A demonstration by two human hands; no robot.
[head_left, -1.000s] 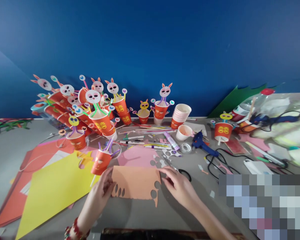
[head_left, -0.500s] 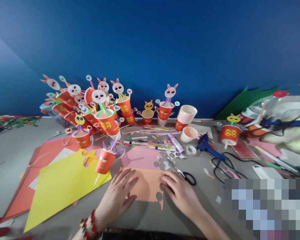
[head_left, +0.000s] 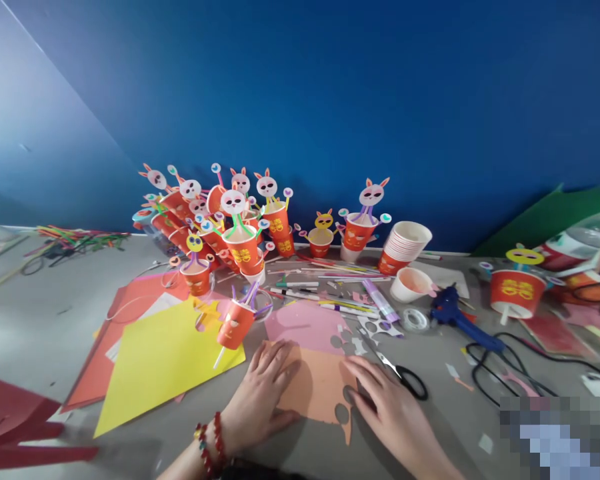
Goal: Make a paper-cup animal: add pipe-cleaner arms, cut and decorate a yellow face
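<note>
An orange sheet of paper (head_left: 315,387) with round cut-outs along its right edge lies on the grey table, overlapping a pink sheet (head_left: 305,325). On its left side rests my left hand (head_left: 265,393), palm down with the fingers stretched out. My right hand (head_left: 387,400) lies at the sheet's right edge, fingers extended and touching the paper. Just beyond the right hand are scissors (head_left: 405,377) with black handles. A red paper cup (head_left: 236,325) with purple pipe cleaners and a white straw leans near my left hand, over the corner of a yellow sheet (head_left: 165,367).
Red cups with rabbit faces (head_left: 240,247) crowd the back left. A cup stack (head_left: 405,247), clear tape roll (head_left: 415,320) and blue glue gun (head_left: 460,317) with a black cable sit to the right. Pens and paper scraps lie in the middle. A blue wall (head_left: 300,100) stands behind.
The view has turned left, so everything sits further right in the picture and a red cut-paper piece shows more at lower left. Both hands stay on the orange paper.
</note>
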